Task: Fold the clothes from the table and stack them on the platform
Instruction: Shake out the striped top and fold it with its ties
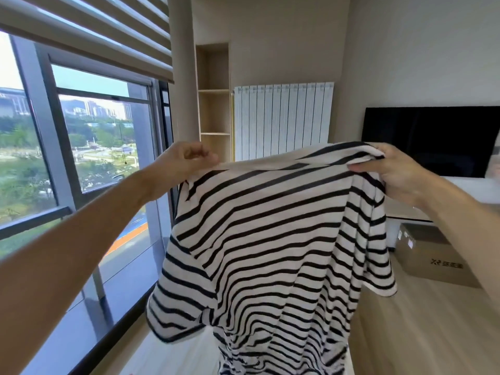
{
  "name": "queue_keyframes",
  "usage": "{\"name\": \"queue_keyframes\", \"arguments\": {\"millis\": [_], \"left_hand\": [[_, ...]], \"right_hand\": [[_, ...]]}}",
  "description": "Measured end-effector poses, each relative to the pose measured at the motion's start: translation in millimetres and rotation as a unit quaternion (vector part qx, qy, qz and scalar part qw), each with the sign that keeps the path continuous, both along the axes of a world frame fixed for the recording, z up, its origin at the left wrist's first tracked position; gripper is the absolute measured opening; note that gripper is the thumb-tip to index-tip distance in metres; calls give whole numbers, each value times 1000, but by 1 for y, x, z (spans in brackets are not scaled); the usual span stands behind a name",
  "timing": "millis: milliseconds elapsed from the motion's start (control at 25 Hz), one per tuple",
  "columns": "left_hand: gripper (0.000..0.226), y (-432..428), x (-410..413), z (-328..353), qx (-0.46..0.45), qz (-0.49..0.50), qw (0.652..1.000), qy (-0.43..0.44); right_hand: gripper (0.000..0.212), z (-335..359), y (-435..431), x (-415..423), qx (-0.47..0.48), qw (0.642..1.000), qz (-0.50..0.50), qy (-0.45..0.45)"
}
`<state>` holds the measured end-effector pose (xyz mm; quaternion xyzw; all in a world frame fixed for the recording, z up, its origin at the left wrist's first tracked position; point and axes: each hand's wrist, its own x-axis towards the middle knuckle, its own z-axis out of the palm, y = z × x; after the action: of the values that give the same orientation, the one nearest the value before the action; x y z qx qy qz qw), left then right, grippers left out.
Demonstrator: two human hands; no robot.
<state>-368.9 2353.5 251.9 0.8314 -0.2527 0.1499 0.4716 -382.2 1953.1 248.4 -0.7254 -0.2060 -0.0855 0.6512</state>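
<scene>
Against window [89, 125] and radiator [282, 120], hanging white black-striped shirt [270, 239], creased.

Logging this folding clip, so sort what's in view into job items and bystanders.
Job: striped shirt, held up by left hand and right hand.
Just there: cardboard box, television, radiator, shelves, window.

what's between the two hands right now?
Head view: the top edge of a black-and-white striped fabric T-shirt spans the gap, held by the left hand and the right hand; the rest hangs below.
</scene>
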Motion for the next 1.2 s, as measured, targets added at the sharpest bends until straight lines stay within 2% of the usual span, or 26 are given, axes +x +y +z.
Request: {"name": "queue_keyframes", "arguments": {"millis": [80,160,200,240,320,400,480,520,640,720,800,880,960,1000,1040,1120,1200], "left_hand": [[15,-12,-3,5,-66,-15,997,33],[4,-25,-11,12,-95,-33,992,80],[10,-29,-17,17,-88,-60,988,115],[19,-30,-23,21,-65,-105,980,159],[30,-41,-37,24,34,-182,958,218],[41,-63,-32,14,159,-140,964,163],[72,-95,-24,-2,195,-72,977,54],[79,-109,-21,-11,169,-88,981,23],[42,-128,-10,-22,33,-156,986,38],[28,-134,-6,-22,-24,-155,986,56],[33,-140,-5,-18,-57,-117,990,53],[20,-150,-7,-11,-88,-55,995,11],[17,-157,-7,-1,-119,21,992,-30],[17,-159,-5,4,-125,50,990,-44],[17,-160,-4,10,-127,68,988,-61],[18,-158,1,22,-126,100,982,-100],[19,-148,6,34,-128,141,972,-134]], "right_hand": [[43,-8,-1,0,-6,998,38,41],[20,-18,5,1,-20,997,30,72],[19,-21,10,2,-15,997,14,74],[26,-24,16,5,5,998,-6,67],[34,-24,35,5,95,994,-21,52],[37,-18,62,2,142,989,39,25],[35,-8,97,-6,96,991,91,-23],[30,-4,112,-7,49,993,94,-59],[5,0,130,0,-78,979,-10,-190],[4,-1,121,6,-86,969,-88,-212],[4,-5,110,5,-71,969,-148,-187],[21,-14,101,-5,12,975,-165,-147],[29,-31,94,-14,113,988,-73,-73],[33,-43,89,-16,108,994,-26,-22],[39,-55,85,-19,42,999,-6,16],[48,-78,76,-20,-130,990,-28,57],[40,-95,60,-8,-238,963,-83,93]]}}
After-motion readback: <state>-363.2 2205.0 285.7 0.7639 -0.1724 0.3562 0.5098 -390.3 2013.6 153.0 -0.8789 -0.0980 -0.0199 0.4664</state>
